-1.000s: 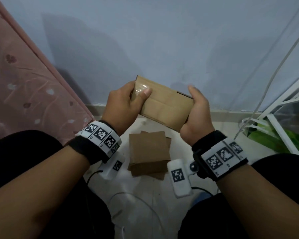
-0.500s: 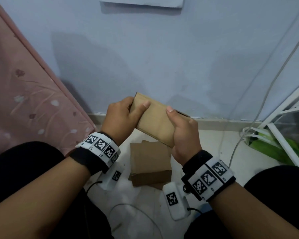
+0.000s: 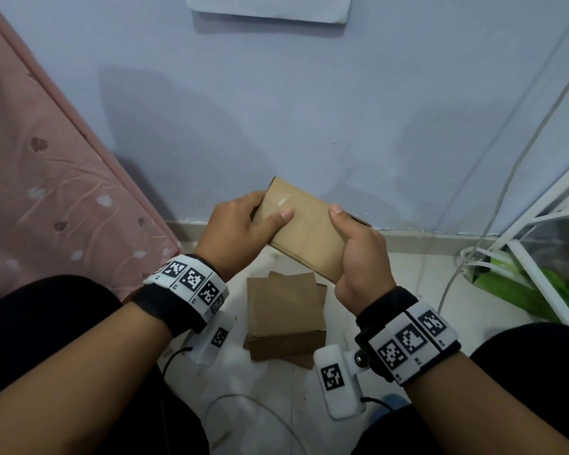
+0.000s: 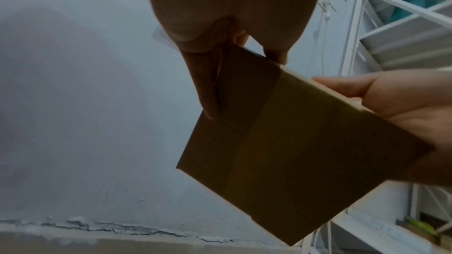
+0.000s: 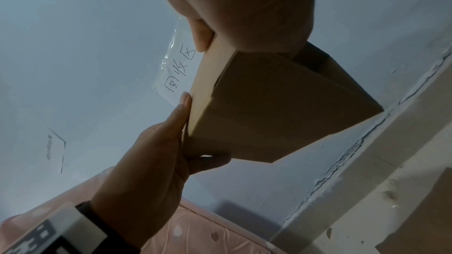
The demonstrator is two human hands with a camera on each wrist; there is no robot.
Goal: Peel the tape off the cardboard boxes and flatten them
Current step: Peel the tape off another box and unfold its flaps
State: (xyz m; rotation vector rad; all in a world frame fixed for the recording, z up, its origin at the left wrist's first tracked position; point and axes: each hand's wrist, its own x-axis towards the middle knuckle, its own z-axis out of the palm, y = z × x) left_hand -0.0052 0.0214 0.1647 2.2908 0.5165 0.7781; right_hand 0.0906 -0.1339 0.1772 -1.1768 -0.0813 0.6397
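A small brown cardboard box (image 3: 304, 233) is held up in front of the wall, tilted down to the right. Clear tape (image 3: 281, 201) shines on its upper left face. My left hand (image 3: 240, 231) grips the box's left end, thumb on the near face beside the tape. My right hand (image 3: 358, 254) grips its right end, thumb on top. From the left wrist view the box's underside (image 4: 293, 152) shows a darker tape band. The box (image 5: 269, 103) hangs between both hands in the right wrist view. Flattened cardboard pieces (image 3: 284, 318) lie stacked on the floor below.
A pink patterned mattress (image 3: 46, 198) leans at the left. A white metal rack (image 3: 546, 231) with green bags (image 3: 539, 290) stands at the right, a cable (image 3: 493, 205) hanging beside it. A paper sheet (image 3: 270, 8) is stuck on the wall. My legs flank the floor space.
My right hand slid from the box's far right end inward, and its thumb now lies on top. The box sank lower in view. The left hand kept its grip.
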